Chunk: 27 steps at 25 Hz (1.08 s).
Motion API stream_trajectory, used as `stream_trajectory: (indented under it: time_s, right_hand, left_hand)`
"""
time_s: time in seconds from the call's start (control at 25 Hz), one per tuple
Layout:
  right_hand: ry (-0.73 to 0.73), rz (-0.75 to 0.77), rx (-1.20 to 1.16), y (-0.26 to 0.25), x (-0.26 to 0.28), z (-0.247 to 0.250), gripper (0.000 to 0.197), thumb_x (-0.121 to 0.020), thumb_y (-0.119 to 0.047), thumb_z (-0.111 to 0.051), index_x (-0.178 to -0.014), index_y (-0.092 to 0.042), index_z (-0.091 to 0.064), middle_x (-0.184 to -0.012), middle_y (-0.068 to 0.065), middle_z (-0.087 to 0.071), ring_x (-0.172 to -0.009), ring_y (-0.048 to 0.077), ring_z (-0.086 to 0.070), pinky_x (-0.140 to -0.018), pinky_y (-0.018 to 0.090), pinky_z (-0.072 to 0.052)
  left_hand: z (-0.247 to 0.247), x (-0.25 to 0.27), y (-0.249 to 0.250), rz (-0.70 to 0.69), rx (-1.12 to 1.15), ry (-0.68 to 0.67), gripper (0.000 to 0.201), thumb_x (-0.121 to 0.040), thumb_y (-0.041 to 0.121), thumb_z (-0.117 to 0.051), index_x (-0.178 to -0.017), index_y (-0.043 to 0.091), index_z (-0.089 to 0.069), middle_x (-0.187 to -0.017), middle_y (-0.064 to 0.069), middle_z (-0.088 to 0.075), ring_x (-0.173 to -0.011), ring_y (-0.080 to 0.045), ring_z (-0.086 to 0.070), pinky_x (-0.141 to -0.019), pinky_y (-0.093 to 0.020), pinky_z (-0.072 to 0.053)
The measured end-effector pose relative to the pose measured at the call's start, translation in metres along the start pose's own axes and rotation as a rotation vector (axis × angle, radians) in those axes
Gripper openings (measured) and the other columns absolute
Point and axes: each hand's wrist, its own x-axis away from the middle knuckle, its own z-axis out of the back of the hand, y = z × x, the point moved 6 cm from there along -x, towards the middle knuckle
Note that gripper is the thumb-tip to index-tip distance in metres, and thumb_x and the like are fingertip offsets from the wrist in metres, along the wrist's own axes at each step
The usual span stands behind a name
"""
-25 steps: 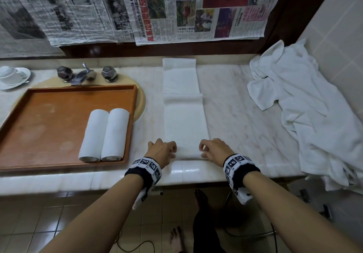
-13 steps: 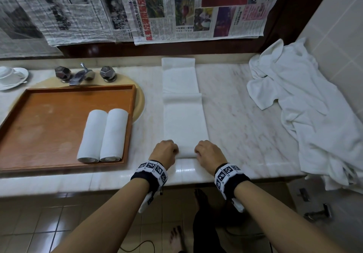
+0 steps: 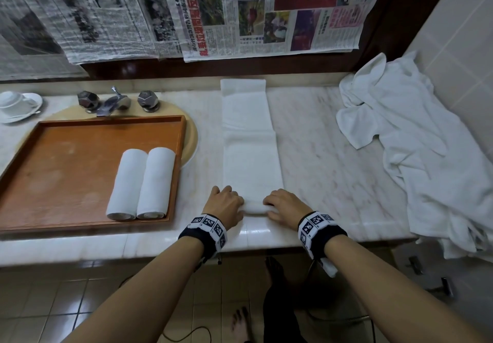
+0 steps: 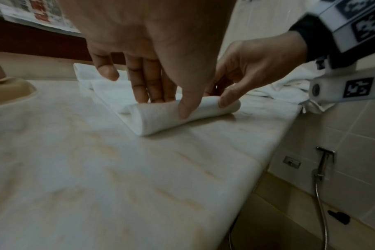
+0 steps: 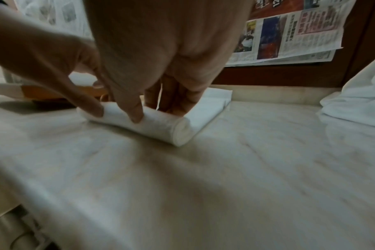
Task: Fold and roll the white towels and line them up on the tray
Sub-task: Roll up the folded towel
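On the marble surface (image 3: 320,142), my left hand (image 3: 225,205) and right hand (image 3: 284,205) pinch the rolled end of the long towel (image 3: 250,161), fingers curled round it.

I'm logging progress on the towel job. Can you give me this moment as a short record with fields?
towel in work: folded strip lying lengthwise on the marble counter, near end rolled into a small roll
left hand: on the roll's left end, thumb at the front, fingers behind
right hand: on the roll's right end, same hold
finished rolls: two rolled towels, side by side, touching, in the tray's right part
tray: wooden, left of the strip
waiting: unfolded towel pile at the right
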Motion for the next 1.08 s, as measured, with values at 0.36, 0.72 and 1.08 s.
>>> stream_trajectory:
  time_s: [0.36, 0.72, 1.08]
  right_hand:
    - [0.049, -0.087, -0.111, 0.006, -0.005, 0.013, 0.014, -0.089, -0.013, -0.065, -0.102, -0.012, -0.07, -0.103, 0.002, -0.061, -0.098, 0.021, -0.055, -0.084, 0.033, -0.047]
    - [0.303, 0.051, 0.019, -0.022, 0.005, -0.007, 0.023, -0.065, -0.005, -0.08, -0.086, -0.004, -0.07, -0.086, 0.008, -0.065, -0.079, 0.028, -0.064, -0.053, 0.031, -0.051]
    - [0.102, 0.027, 0.053, -0.02, -0.002, -0.004, 0.029, -0.097, -0.016, -0.048, -0.12, -0.004, -0.06, -0.118, 0.008, -0.053, -0.112, 0.024, -0.046, -0.088, 0.036, -0.045]
  left_hand:
    - [0.003, -0.009, -0.01, 0.075, 0.209, -0.081, 0.016, -0.093, 0.026, -0.06, -0.108, 0.022, -0.064, -0.105, 0.001, -0.068, -0.101, -0.021, -0.059, -0.087, -0.031, -0.037]
    - [-0.004, -0.003, 0.009, 0.095, 0.306, 0.063, 0.021, -0.087, 0.02, -0.058, -0.099, 0.014, -0.074, -0.105, -0.002, -0.066, -0.098, -0.024, -0.06, -0.08, -0.033, -0.05]
    - [-0.004, -0.001, 0.016, 0.028, 0.163, 0.025, 0.022, -0.088, 0.019, -0.055, -0.106, 0.01, -0.064, -0.106, -0.004, -0.061, -0.101, -0.022, -0.055, -0.078, -0.03, -0.046]
